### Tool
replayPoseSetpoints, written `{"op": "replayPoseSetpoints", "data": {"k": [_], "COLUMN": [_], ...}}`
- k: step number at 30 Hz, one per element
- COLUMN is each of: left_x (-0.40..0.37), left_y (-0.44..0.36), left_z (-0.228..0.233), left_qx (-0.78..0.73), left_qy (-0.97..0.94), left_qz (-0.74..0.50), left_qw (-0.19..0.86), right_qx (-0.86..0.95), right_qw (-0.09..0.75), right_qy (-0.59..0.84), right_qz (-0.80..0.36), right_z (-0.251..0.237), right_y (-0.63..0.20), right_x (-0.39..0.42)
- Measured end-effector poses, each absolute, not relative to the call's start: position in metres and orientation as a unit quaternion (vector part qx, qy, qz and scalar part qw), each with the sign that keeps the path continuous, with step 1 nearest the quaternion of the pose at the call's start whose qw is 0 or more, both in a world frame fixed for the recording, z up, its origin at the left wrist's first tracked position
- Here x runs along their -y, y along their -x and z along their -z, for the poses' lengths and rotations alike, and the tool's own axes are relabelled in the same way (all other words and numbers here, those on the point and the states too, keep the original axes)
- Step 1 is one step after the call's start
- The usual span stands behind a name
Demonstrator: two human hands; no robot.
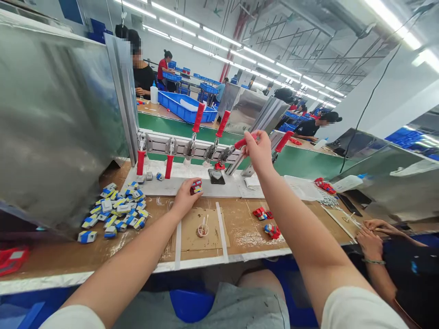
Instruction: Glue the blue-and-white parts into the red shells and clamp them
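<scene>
Both hands are gripping: left hand (185,197) is pinching a small red-and-blue part (196,186) on the desk (240,228) at six o'clock of the clamps, right hand (259,150) is hiding a red clamp handle (241,143)

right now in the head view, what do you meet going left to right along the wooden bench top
pile of blue and white parts → left hand holding a small red and blue part → small white cup → loose red parts → another person's hands
</scene>
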State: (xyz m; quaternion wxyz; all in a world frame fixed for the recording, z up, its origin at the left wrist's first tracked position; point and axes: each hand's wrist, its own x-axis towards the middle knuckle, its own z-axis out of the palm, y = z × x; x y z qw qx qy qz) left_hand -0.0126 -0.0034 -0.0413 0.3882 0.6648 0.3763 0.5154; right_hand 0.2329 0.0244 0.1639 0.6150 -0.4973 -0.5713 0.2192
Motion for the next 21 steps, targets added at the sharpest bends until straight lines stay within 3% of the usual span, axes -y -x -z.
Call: {"op": "replayPoseSetpoints", "data": {"k": [3, 6, 9, 12, 17, 21], "left_x": [0.003, 0.005, 0.005, 0.004, 0.002, 0.001], "left_y": [0.014, 0.015, 0.016, 0.017, 0.017, 0.018], "left_z": [0.042, 0.041, 0.041, 0.040, 0.038, 0.035], "left_qx": [-0.378, -0.375, -0.381, -0.385, -0.380, -0.394], "left_qy": [-0.674, -0.687, -0.704, -0.701, -0.670, -0.655], "left_qz": [-0.507, -0.499, -0.482, -0.483, -0.485, -0.490], "left_qw": [0.382, 0.373, 0.357, 0.358, 0.414, 0.418], "right_qx": [0.634, 0.640, 0.629, 0.635, 0.537, 0.570], "right_qw": [0.548, 0.456, 0.383, 0.419, 0.595, 0.491], "right_qy": [0.545, 0.608, 0.669, 0.648, 0.597, 0.659], "right_qz": [-0.006, 0.113, 0.098, 0.035, 0.033, -0.024], "right_z": [-0.179, -0.199, -0.219, -0.212, -0.098, -0.001], "right_y": [-0.238, -0.238, -0.238, -0.246, -0.246, -0.240], "right_x": [-0.055, -0.087, -0.118, -0.128, -0.079, -0.054]}}
